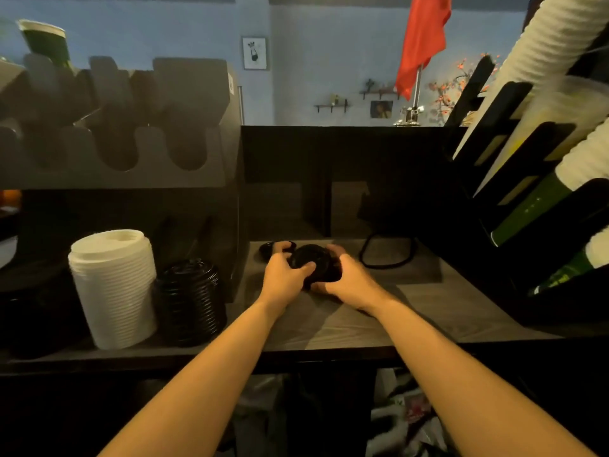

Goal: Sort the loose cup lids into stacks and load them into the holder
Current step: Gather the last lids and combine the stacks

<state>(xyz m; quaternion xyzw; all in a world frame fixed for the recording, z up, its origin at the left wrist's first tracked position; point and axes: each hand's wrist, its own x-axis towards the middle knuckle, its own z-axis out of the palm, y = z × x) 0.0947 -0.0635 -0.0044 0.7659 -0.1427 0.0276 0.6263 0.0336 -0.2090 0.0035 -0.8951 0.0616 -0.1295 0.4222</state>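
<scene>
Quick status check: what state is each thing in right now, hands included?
left hand: grips the black lid bunch.
right hand: grips the same bunch.
black lid bunch: held between both hands.
loose black lid: flat on the counter, behind the left hand.
white lid stack: upright.
black lid stack: upright, beside the white one.
holder: front slots look empty.

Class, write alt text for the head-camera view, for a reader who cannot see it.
A person's left hand and right hand grip a small bunch of black lids on a grey counter. To their left stand a tall white lid stack and a shorter black lid stack.
</scene>
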